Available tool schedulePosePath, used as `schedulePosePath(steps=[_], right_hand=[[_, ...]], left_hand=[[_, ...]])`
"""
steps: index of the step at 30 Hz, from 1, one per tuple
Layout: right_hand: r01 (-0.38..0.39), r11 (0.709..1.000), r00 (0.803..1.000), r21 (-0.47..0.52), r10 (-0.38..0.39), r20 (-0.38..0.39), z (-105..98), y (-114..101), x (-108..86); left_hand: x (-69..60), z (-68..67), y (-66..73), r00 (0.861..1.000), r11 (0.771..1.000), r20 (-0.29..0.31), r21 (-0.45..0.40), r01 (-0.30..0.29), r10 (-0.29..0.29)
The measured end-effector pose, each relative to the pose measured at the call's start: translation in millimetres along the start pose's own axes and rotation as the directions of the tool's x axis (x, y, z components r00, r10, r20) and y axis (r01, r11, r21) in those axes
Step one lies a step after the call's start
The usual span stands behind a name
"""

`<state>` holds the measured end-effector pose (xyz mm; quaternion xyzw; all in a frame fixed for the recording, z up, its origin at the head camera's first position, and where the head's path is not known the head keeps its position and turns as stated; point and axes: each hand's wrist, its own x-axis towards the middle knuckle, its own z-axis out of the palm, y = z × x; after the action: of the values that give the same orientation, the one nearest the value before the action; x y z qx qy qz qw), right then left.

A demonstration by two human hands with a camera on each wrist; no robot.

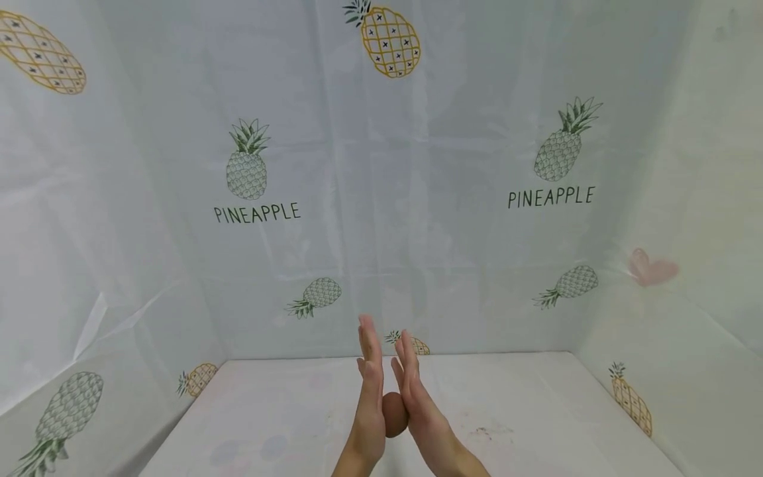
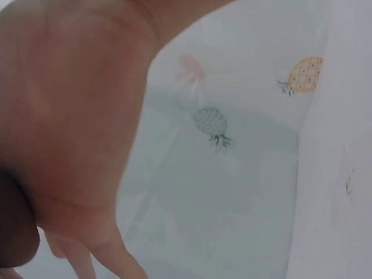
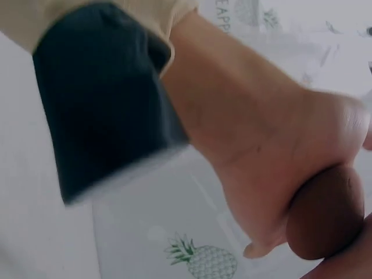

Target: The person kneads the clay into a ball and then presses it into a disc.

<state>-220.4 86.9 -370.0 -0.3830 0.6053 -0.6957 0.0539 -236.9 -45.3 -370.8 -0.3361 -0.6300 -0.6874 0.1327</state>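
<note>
A smooth brown ball (image 1: 395, 415) is held between the palms of the left hand (image 1: 367, 401) and right hand (image 1: 424, 411), above the table. Fingers on both hands are extended and point upward, with a gap between the two sets of fingertips. In the left wrist view the right palm (image 2: 70, 122) fills the left side, and part of the brown ball (image 2: 16, 224) shows at the lower left. The right wrist view has the left palm (image 3: 261, 139) against the brown ball (image 3: 326, 214).
The white table (image 1: 286, 411) has a reddish smudge (image 1: 484, 432) to the right of the hands. Pale sheets (image 1: 381, 232) printed with pineapples stand behind and at both sides. A dark band (image 3: 110, 104) and a beige sleeve (image 3: 154, 14) are around the left wrist.
</note>
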Motion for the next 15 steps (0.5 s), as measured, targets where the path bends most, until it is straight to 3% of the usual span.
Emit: schedulePosePath(steps=[9,15], right_hand=[[0.086,0.996,0.994,0.016,-0.085,-0.067,3.4,-2.9,-2.5],[0.163,0.983,0.966,-0.086,-0.177,-0.188,-5.6,-3.1,-4.2]], left_hand=[[4.2,-0.2,-18.6,0.998,0.996,-0.059,0.077,0.038,-0.033],[0.5,14.9,-24.5,0.997,0.997,0.046,0.061,0.055,-0.058]])
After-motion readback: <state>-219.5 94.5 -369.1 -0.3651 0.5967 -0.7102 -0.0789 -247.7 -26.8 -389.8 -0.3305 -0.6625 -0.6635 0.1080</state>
